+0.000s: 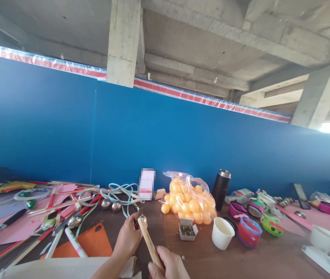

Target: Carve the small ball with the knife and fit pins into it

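My right hand is closed around the lower part of a wooden handle, which looks like that of a hammer. The handle slants up to the left, and a dark piece at its top end is partly hidden. Beside that end, my left hand has its fingers bent and pressed together. What they hold is too hidden to name. A shiny metal ball shows just past the left fingertips. To the right stands a small open box of tiny metal pieces.
A clear bag of orange balls lies ahead, with a black bottle and white paper cup to its right. Colourful bands lie farther right. Pale tubing, orange sheet and sticks fill the left. A blue partition rises behind.
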Action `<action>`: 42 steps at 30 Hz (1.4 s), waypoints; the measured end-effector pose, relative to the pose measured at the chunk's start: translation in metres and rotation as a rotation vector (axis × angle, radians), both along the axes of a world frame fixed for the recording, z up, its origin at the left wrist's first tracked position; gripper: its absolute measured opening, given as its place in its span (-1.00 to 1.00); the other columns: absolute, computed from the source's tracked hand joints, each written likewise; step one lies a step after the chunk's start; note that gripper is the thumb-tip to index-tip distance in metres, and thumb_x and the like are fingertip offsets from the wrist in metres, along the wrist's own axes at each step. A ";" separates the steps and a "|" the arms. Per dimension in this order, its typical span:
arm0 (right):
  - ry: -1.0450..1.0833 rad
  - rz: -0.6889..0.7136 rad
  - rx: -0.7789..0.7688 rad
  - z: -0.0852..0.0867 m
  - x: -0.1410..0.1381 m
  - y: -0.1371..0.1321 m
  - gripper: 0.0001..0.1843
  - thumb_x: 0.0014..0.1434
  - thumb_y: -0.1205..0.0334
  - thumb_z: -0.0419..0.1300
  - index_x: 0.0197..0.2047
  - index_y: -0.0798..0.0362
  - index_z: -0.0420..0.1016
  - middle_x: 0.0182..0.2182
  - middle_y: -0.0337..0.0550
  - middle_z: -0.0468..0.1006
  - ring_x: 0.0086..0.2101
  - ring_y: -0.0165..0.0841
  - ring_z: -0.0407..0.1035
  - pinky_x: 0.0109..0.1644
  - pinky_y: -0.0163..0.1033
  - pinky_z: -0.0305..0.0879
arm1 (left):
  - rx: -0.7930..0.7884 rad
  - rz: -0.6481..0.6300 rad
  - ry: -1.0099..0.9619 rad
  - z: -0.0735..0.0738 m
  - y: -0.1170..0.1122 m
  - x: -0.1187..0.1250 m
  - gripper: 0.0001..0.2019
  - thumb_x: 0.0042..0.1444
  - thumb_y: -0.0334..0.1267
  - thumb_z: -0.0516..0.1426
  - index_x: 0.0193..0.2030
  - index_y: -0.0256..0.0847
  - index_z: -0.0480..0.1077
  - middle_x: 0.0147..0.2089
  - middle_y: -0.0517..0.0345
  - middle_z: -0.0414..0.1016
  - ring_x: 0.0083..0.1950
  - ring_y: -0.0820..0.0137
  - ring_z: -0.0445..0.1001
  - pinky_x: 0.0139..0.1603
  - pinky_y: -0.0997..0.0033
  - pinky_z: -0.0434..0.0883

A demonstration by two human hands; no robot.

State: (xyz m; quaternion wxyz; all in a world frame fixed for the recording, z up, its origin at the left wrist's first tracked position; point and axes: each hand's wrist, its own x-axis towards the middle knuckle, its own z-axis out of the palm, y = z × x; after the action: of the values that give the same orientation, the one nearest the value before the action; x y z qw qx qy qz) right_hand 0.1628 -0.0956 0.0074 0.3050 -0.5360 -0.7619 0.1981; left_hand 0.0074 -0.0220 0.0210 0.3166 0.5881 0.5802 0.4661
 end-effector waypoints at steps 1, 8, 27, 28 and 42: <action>0.003 0.000 0.002 -0.001 0.000 0.000 -0.74 0.06 0.04 0.03 -0.33 0.04 0.38 -0.58 -0.17 0.50 -0.52 -0.33 0.39 -0.53 -0.40 0.13 | -0.001 0.000 0.001 0.000 0.000 0.000 -0.71 -0.07 -0.28 0.09 -0.14 -0.23 0.34 -0.28 0.10 0.52 -0.29 0.35 0.49 -0.25 0.46 0.31; 0.027 0.029 0.038 0.006 0.000 -0.003 -0.69 0.09 -0.02 -0.01 -0.32 0.03 0.38 -0.55 -0.15 0.53 -0.51 -0.34 0.40 -0.49 -0.40 0.17 | 0.023 -0.006 -0.013 -0.006 0.004 0.000 -0.70 -0.07 -0.26 0.09 -0.14 -0.22 0.33 -0.28 0.10 0.51 -0.30 0.36 0.49 -0.27 0.46 0.33; 0.135 0.032 0.018 0.030 0.001 -0.009 -0.73 0.13 0.05 -0.01 -0.30 0.08 0.35 -0.56 -0.15 0.55 -0.54 -0.37 0.42 -0.47 -0.41 0.20 | 0.112 0.135 -0.125 -0.009 0.009 -0.004 -0.63 -0.13 -0.21 0.12 -0.12 -0.25 0.37 -0.28 0.08 0.51 -0.31 0.34 0.50 -0.26 0.38 0.42; 0.147 0.030 0.037 0.031 0.001 -0.009 -0.72 0.14 0.05 -0.03 -0.29 0.08 0.34 -0.57 -0.15 0.55 -0.55 -0.37 0.41 -0.46 -0.41 0.21 | 0.120 0.134 -0.128 -0.007 0.009 -0.004 -0.63 -0.13 -0.19 0.12 -0.12 -0.25 0.37 -0.27 0.07 0.51 -0.29 0.33 0.50 -0.26 0.38 0.42; 0.190 -0.003 0.056 0.033 0.001 -0.011 -0.74 0.14 0.06 -0.04 -0.33 0.06 0.32 -0.58 -0.18 0.53 -0.56 -0.38 0.39 -0.44 -0.40 0.22 | 0.114 0.115 -0.206 -0.004 0.007 -0.005 -0.59 -0.13 -0.14 0.14 -0.10 -0.25 0.36 -0.23 0.04 0.51 -0.29 0.32 0.51 -0.28 0.38 0.43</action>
State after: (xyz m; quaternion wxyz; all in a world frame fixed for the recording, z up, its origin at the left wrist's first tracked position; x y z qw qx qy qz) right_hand 0.1637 -0.1066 0.0404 0.3909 -0.5073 -0.7340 0.2261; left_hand 0.0022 -0.0154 0.0167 0.3134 0.5198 0.5499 0.5738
